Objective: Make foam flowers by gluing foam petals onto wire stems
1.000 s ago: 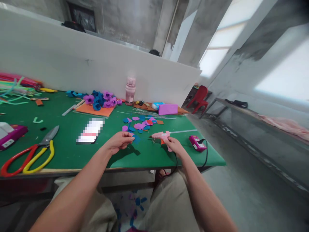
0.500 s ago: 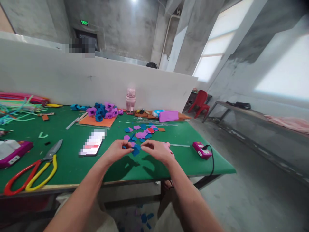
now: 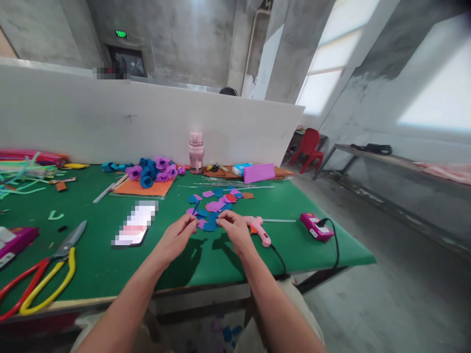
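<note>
My left hand (image 3: 177,237) and my right hand (image 3: 234,229) meet over the green table (image 3: 99,255), both pinching a small piece made of blue and purple foam petals (image 3: 208,224) between their fingertips. A thin stem seems to hang from it by the left fingers. Just right of my right hand lies a pink glue gun (image 3: 258,228) on the table, its black cord running off the front edge. More cut petals (image 3: 217,200) in blue, purple and red lie scattered just beyond my hands.
A phone (image 3: 133,225) lies left of my hands, large red-and-yellow shears (image 3: 40,274) at the front left. Finished purple and blue foam flowers (image 3: 152,170) rest on an orange sheet. A pink bottle (image 3: 196,151), a magenta power strip (image 3: 317,227) and a white partition stand behind.
My right hand left the glue gun on the table and came over to join the left hand on the petal piece. The camera view tilted up slightly.
</note>
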A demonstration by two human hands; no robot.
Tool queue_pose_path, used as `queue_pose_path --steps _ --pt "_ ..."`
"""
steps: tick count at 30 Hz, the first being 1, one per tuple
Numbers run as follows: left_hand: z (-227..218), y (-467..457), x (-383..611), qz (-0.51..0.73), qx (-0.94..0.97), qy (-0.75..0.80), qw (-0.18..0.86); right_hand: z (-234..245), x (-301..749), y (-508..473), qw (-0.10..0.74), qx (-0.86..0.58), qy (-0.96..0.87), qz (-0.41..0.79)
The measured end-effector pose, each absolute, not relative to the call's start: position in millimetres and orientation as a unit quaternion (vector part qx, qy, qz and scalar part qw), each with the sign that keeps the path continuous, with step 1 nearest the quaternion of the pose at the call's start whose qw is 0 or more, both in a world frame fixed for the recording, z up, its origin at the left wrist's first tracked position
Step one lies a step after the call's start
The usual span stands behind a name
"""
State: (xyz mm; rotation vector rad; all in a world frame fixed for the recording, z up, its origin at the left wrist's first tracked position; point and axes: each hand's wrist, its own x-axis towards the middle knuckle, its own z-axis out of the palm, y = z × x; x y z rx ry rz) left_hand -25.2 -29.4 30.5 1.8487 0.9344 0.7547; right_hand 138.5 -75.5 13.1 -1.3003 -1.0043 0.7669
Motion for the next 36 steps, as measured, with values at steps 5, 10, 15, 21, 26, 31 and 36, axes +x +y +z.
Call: queue_pose_path --steps 5,10,15,21,26,31,36 --pt "23 -36 -16 0.303 0.759 0.373 0.439 11 141 -70 0.674 -0.542 -0.384 0.324" --pt "23 -41 -9 0.338 0.698 0.363 0.517 9 143 -68 0.693 -0.535 -0.375 0.307" --pt "24 -46 -3 0.337 0.611 0.347 0.627 10 146 -70 0.681 -0.552 -0.38 0.296" --pt "14 -47 2 0.353 0.62 0.369 0.596 13 146 -74 0.627 -0.594 -0.433 0.257" --pt "12 -49 3 0.341 0.571 0.352 0.658 16 142 -76 0.642 -0.568 -0.425 0.292" --pt "15 -51 4 0.341 0.545 0.352 0.68 14 140 -76 0.658 -0.545 -0.397 0.334" --pt "14 -51 4 0.348 0.544 0.347 0.68 14 137 -76 0.67 -0.515 -0.386 0.37"
